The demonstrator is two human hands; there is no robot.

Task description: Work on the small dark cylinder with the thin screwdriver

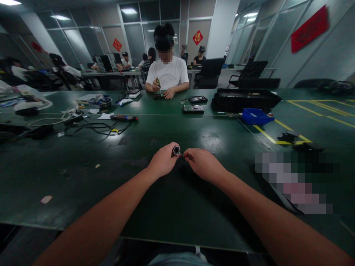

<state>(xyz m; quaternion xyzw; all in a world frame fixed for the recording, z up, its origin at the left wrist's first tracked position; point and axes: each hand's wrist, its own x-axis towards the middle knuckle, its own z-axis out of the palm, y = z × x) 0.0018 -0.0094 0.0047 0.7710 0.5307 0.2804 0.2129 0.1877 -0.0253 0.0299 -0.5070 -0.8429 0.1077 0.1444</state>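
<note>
Just above the green tabletop, my left hand [163, 161] is wrapped round a short black tube [176, 150]. Its round, silver-rimmed end faces up toward me, much like the barrel of a flashlight, and my palm and fingers hide the rest. Close by on the right is my right hand [203, 164], its fingers curled and pinched together. Whatever those fingers hold, if anything, is hidden. A narrow gap separates the two hands.
Across the green table [133, 207] a person [167, 70] holds a screwdriver [158, 83] over a hard drive. Other hard drives [193, 109], a blue bin [256, 116] and a black case [246, 99] lie at the far right. Black cables [97, 127] and a screwdriver-like tool [124, 117] are left.
</note>
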